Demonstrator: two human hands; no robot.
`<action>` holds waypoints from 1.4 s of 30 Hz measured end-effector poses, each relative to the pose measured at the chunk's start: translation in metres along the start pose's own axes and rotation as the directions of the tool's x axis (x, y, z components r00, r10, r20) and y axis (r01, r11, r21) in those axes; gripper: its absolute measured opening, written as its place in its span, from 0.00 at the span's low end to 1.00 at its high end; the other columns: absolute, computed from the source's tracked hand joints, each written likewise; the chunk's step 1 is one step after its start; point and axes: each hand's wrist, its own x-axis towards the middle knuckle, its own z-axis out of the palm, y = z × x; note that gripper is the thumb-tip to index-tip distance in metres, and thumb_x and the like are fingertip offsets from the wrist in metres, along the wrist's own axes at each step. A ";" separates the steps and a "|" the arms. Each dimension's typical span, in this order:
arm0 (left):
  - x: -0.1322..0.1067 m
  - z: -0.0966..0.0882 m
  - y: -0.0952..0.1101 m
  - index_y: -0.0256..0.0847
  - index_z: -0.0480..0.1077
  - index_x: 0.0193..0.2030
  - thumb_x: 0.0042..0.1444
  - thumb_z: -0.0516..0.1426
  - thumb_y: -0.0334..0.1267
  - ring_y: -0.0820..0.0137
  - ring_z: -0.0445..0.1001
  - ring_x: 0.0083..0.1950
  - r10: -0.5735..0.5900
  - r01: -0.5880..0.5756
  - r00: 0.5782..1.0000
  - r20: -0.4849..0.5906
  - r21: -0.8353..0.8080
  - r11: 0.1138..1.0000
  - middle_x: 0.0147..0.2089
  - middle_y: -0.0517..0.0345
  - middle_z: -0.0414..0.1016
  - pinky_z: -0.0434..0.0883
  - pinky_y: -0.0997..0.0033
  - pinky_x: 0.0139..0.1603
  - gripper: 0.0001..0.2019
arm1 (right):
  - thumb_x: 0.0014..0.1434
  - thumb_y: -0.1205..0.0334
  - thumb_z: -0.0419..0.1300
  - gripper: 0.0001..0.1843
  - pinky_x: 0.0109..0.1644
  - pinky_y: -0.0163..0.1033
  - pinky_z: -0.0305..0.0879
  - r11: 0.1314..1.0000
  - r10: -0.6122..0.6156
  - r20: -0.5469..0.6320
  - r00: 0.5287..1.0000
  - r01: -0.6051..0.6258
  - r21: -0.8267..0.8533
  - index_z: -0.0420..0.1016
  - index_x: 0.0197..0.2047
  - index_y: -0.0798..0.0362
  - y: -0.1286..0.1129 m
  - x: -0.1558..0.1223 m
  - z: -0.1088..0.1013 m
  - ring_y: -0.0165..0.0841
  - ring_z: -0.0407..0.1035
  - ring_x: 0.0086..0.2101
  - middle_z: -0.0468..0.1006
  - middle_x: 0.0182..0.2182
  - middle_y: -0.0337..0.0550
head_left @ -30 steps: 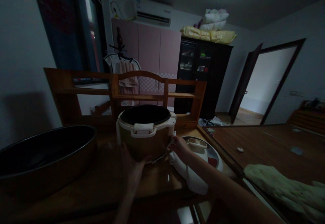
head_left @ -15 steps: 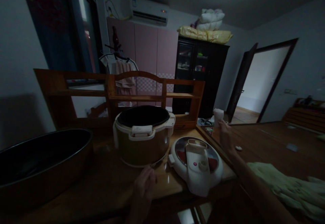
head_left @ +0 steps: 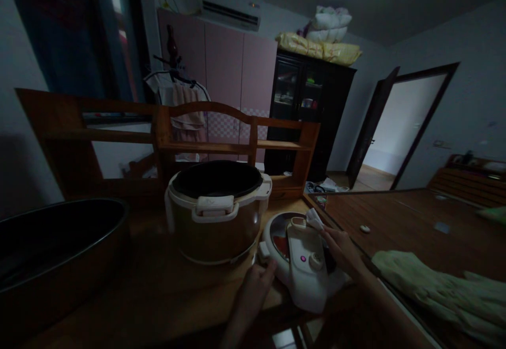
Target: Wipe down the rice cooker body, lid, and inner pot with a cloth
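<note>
Head view: the right hand [head_left: 343, 246] pinches a white tissue [head_left: 315, 219] against the cooker lid [head_left: 306, 267], lying flat on the wooden table [head_left: 166, 296] just right of the open rice cooker [head_left: 215, 222], while the left hand [head_left: 255, 286], fingers together, touches its left rim.

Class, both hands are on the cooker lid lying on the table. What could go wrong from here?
1. The lid lies at the table's front corner and seems to overhang. A push from the right hand, which holds a white cloth, could slide it off, though the left hand touches its rim.
2. The open cooker stands close beside the lid, so a nudge might knock it.
</note>
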 end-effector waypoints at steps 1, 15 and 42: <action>0.000 0.002 0.000 0.44 0.53 0.14 0.56 0.48 0.66 0.73 0.54 0.22 -0.018 0.018 1.000 -0.010 -0.003 1.000 0.17 0.64 0.53 0.51 0.70 0.25 0.31 | 0.66 0.47 0.47 0.23 0.47 0.43 0.67 1.000 -0.020 -0.002 1.000 0.020 -0.004 0.79 0.49 0.46 -0.001 -0.006 0.000 0.45 0.76 0.44 0.83 0.44 0.44; -0.011 -0.010 0.007 0.43 0.48 0.21 0.54 0.56 0.45 0.75 0.48 0.26 0.144 -0.132 0.972 0.186 -0.074 0.988 0.23 0.68 0.46 0.46 0.71 0.28 0.20 | 0.66 0.50 0.50 0.23 0.66 0.58 0.57 0.997 -0.070 -0.124 0.990 0.066 -0.033 0.72 0.60 0.44 0.030 -0.066 0.020 0.48 0.63 0.62 0.73 0.59 0.42; -0.012 -0.008 0.011 0.44 0.45 0.20 0.54 0.52 0.49 0.75 0.48 0.26 0.113 -0.113 0.993 0.018 -0.004 0.994 0.23 0.67 0.43 0.47 0.70 0.28 0.21 | 0.67 0.51 0.48 0.23 0.64 0.55 0.61 0.995 -0.045 -0.019 0.999 0.043 -0.090 0.72 0.60 0.45 0.010 -0.092 0.010 0.47 0.63 0.61 0.71 0.60 0.44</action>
